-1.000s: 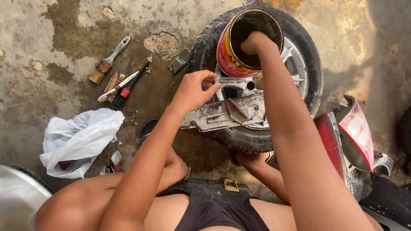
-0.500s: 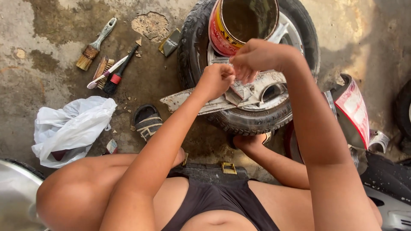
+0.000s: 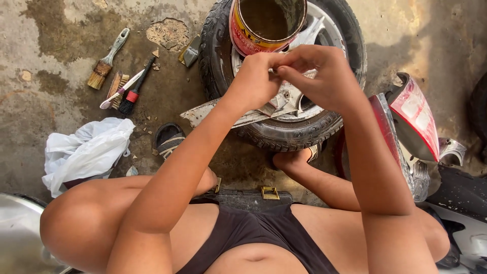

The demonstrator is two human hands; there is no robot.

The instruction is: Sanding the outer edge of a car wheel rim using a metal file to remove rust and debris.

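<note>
Up above the wheel (image 3: 284, 127), the left hand (image 3: 253, 81) and right hand (image 3: 322, 76) meet, fingers pinched together on something too small to make out. Behind them a tin can (image 3: 266, 23) stands on the wheel. Left of the wheel lie brushes (image 3: 119, 76) and a white plastic bag (image 3: 83, 152).
</note>
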